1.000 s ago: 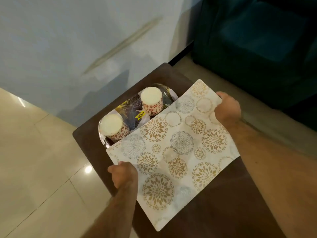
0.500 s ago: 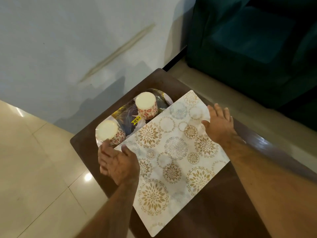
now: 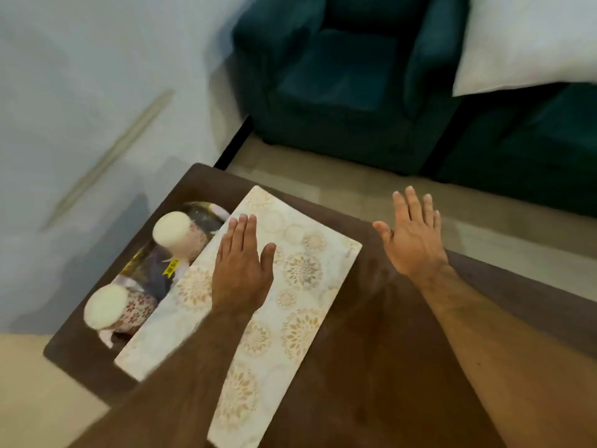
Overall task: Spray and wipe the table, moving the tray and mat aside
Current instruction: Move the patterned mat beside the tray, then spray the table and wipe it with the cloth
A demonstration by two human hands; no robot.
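A white mat [image 3: 290,286] with gold and grey flower circles lies flat on the dark brown table [image 3: 371,367], its left edge over part of a tray [image 3: 151,273]. The tray sits at the table's left end and carries two patterned cups [image 3: 179,234] [image 3: 111,307] with white tops. My left hand [image 3: 240,266] rests flat on the mat with straight fingers. My right hand [image 3: 412,236] is off the mat, to its right, fingers spread over the table's far edge, holding nothing.
A dark green armchair [image 3: 339,79] stands beyond the table, with a second green seat [image 3: 533,140] and a white cushion [image 3: 529,40] at the right. A pale wall [image 3: 97,92] runs along the left. Beige floor [image 3: 355,185] lies between table and chairs.
Both hands let go of the mat's edges and it settled flat on the table. My left hand moved onto the mat; my right hand slid off it to the right. The view shifted right.
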